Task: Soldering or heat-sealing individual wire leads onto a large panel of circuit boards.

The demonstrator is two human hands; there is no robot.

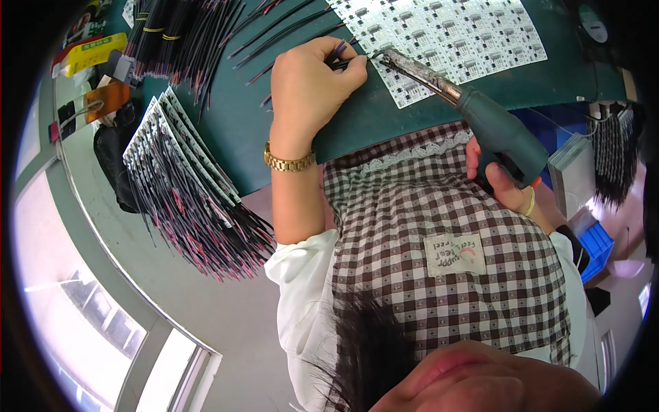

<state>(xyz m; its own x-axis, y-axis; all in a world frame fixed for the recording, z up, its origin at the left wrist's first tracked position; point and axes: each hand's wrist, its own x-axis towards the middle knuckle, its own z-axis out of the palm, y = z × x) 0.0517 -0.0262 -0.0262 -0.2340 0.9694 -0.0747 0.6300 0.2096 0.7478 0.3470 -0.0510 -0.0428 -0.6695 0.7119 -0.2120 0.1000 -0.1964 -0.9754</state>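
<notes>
My left hand (312, 86), with a gold watch at its wrist, pinches a few thin black wires (340, 53) at the near left edge of a white circuit board panel (453, 38). My right hand (504, 184) grips a green pistol-shaped soldering gun (504, 130). The metal barrel points to the far left, and its tip sits close to the wire ends by the board's edge. Whether the tip touches wire or board is too small to tell. Rows of small dark components cover the panel.
Bundles of black wires (182, 38) lie at the far left of the green table (247, 144). Panels with wires attached (195, 185) hang over the left edge. A yellow package (96, 53) lies beyond them. On the right are more wired panels (614, 151) and a blue crate (596, 247).
</notes>
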